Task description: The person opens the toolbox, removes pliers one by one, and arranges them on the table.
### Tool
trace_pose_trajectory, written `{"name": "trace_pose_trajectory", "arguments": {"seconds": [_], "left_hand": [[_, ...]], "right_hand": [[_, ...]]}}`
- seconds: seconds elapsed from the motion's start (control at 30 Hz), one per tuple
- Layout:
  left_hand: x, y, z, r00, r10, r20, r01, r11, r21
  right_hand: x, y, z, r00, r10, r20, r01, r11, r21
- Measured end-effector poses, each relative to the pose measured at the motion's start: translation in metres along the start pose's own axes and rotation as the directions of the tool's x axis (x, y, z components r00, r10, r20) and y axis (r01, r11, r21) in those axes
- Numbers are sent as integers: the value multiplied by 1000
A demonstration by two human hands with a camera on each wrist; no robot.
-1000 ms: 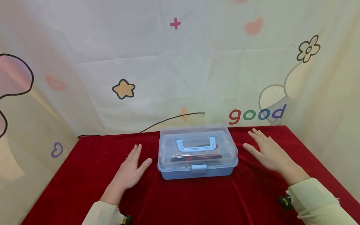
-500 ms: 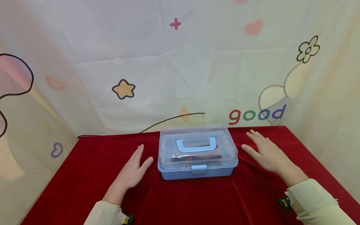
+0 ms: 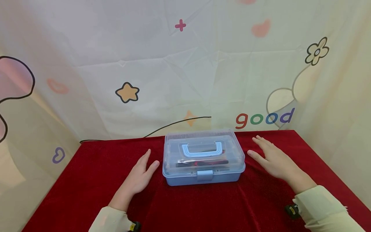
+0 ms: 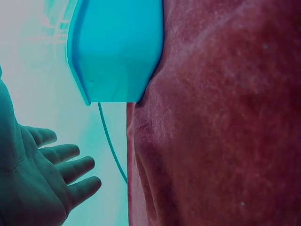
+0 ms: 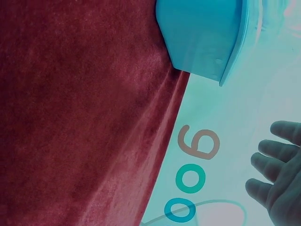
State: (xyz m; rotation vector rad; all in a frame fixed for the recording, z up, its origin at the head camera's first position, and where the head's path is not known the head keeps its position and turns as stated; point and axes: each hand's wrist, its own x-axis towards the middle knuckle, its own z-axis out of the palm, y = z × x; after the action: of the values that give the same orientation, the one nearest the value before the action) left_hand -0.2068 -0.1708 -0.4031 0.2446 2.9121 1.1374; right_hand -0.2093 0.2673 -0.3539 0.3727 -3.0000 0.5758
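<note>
A plastic storage box (image 3: 204, 179) with a light blue base and a clear lid sits at the table's middle, its lid down. The blue carrying handle (image 3: 202, 152) lies folded on the lid, and a blue latch (image 3: 205, 175) is at the front. Through the lid several slim pen-like things (image 3: 202, 163) show, dark and red. My left hand (image 3: 138, 178) is held out left of the box, fingers straight, holding nothing. To the right, my right hand (image 3: 275, 162) hovers with straight fingers, also apart from the box. Both wrist views show the box's blue side (image 4: 117, 52) beyond the hand.
Red velvet cloth (image 3: 197, 209) covers the table, with soft folds near the box. Behind it hangs a pale printed curtain (image 3: 162, 74) with a star, hearts, a flower and the word "good". Both wrists wear a dark strapped device (image 3: 292, 211).
Both hands have drifted slightly inward towards the box, the left one to the right and the right one to the left. The box stays where it was.
</note>
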Motion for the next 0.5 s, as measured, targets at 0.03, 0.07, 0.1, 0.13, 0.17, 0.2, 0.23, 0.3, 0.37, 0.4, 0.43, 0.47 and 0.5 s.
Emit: {"name": "trace_pose_trajectory", "arguments": {"seconds": [0.03, 0.07, 0.1, 0.13, 0.17, 0.2, 0.23, 0.3, 0.37, 0.4, 0.43, 0.47, 0.5], "left_hand": [[0, 1, 0, 1000, -4, 0, 4, 1000, -4], [0, 1, 1, 1000, -7, 0, 7, 1000, -8], [0, 2, 1, 1000, -9, 0, 9, 1000, -11], [1, 2, 1, 1000, -12, -1, 12, 1000, -15], [1, 3, 2, 1000, -14, -2, 14, 1000, -17], [1, 3, 2, 1000, -15, -4, 15, 1000, -21], [1, 4, 3, 1000, -16, -6, 16, 1000, -23], [2, 5, 3, 1000, -16, -8, 16, 999, -28], [2, 7, 4, 1000, -18, -9, 18, 999, -33], [2, 7, 4, 1000, -20, -10, 20, 999, -36], [2, 8, 5, 1000, -21, -9, 21, 999, -39], [2, 8, 5, 1000, -21, -8, 21, 999, -44], [2, 9, 5, 1000, -21, -8, 21, 999, -48]], "right_hand": [[0, 0, 0, 1000, 0, 0, 0, 1000, -1], [-1, -1, 0, 1000, 0, 0, 0, 1000, 0], [-1, -1, 0, 1000, -1, 0, 1, 1000, -1], [-1, -2, 0, 1000, -2, 0, 2, 1000, -2], [-1, -2, 0, 1000, -3, -2, 3, 1000, -2], [-1, -2, 1, 1000, -5, -3, 5, 1000, -3], [-2, -3, 1, 1000, -7, -6, 7, 1000, -3], [-2, -4, 1, 1000, -12, -9, 12, 1000, -2], [-3, -4, 2, 1000, -19, -11, 19, 1000, 1], [-3, -5, 2, 1000, -23, -12, 23, 1000, 1], [-3, -5, 2, 1000, -26, -13, 26, 1000, 3], [-3, -5, 2, 999, -30, -14, 30, 1000, 3], [-3, -6, 2, 999, -32, -16, 32, 999, 3]]}}
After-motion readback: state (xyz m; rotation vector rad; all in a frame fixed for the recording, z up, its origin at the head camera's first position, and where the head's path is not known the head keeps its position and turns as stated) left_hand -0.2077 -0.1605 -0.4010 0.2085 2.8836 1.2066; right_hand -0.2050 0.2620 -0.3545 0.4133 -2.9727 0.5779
